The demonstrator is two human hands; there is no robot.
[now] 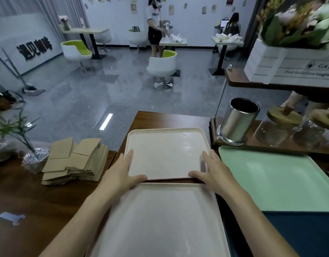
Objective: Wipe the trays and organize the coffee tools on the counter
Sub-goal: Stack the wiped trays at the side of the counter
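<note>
While a near tray (160,219) lies closest, we list: far cream tray (165,154), left hand (121,175) and right hand (215,175) bracketing its near corners, fingers straight, thumbs over the rim, nothing clasped.

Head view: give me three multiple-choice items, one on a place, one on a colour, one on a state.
1. Where does the metal cup stand?
A. on the floor
B. on the raised wooden shelf
C. on a chair

2. What colour is the tray beside the right hand?
A. red
B. green
C. yellow

3. What are both hands doing?
A. wringing a cloth
B. hanging off the counter
C. resting on the far cream tray

Key:
1. B: the cup's base sits on the shelf board.
2. B: that tray is pale green all over.
3. C: the left hand and the right hand lie at its near corners, fingers straight along its sides.
</note>
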